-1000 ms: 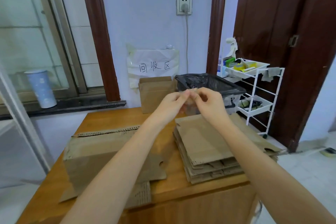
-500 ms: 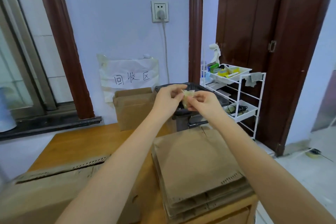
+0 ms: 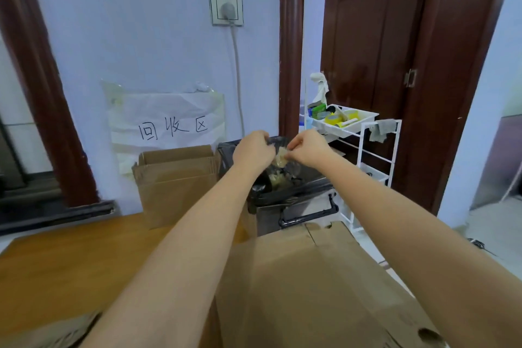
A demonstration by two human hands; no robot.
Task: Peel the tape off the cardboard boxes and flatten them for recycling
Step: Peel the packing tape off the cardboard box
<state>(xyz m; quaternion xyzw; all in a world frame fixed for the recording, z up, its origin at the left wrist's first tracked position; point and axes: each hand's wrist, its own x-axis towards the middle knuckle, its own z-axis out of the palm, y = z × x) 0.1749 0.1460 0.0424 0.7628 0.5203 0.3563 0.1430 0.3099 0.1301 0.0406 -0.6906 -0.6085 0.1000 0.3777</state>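
Matt brown cardboard stack [image 3: 310, 285]; smooth wood table [image 3: 70, 263]; glossy black plastic bin liner [image 3: 293, 192]; tape wad [image 3: 281, 159] seemingly translucent.

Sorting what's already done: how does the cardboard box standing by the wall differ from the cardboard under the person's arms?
The box by the wall stands upright, open at the top, still box-shaped; the cardboard on the table lies flat. The box sits behind the table beside the black-bagged bin; the flat cardboard is nearest the camera. Both are plain brown.

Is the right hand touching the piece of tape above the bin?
Touching. In the head view, the right hand pinches the crumpled tape between thumb and fingertips, with no gap, above the black-lined bin. The left hand also meets it.
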